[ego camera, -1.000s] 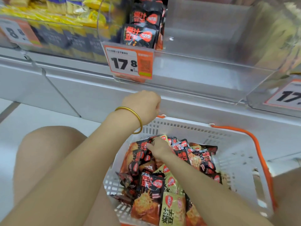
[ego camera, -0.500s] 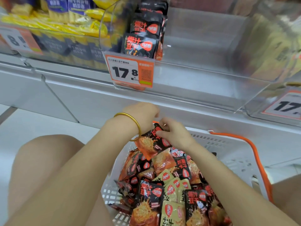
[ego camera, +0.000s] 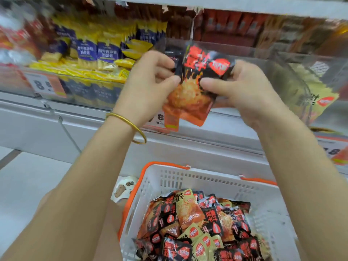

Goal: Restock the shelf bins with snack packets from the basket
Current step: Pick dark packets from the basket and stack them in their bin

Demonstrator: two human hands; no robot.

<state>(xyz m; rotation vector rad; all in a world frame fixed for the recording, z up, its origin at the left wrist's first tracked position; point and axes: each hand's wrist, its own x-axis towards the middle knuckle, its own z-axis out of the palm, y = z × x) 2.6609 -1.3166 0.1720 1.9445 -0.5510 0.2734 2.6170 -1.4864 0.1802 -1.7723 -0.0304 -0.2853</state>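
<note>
Both hands hold up a black and orange snack packet [ego camera: 190, 91] in front of the clear shelf bin [ego camera: 263, 59]. My left hand [ego camera: 150, 80] pinches its left edge, and my right hand [ego camera: 237, 85] pinches its right edge. A second packet seems to hang behind the first. Below stands the white basket [ego camera: 188, 178] with orange handles. In it lie several snack packets [ego camera: 197, 225], black-orange and yellow ones mixed.
Left of the clear bin, a bin of yellow and blue packets [ego camera: 98, 53] sits behind an orange price tag [ego camera: 45, 84]. Yellow packets [ego camera: 316, 98] fill the bin to the right. A grey shelf base [ego camera: 56, 125] runs below. My knee [ego camera: 47, 204] is beside the basket.
Both hands rose from the basket to bin height with the black and orange packet. The camera tilted up, showing more of the shelf.
</note>
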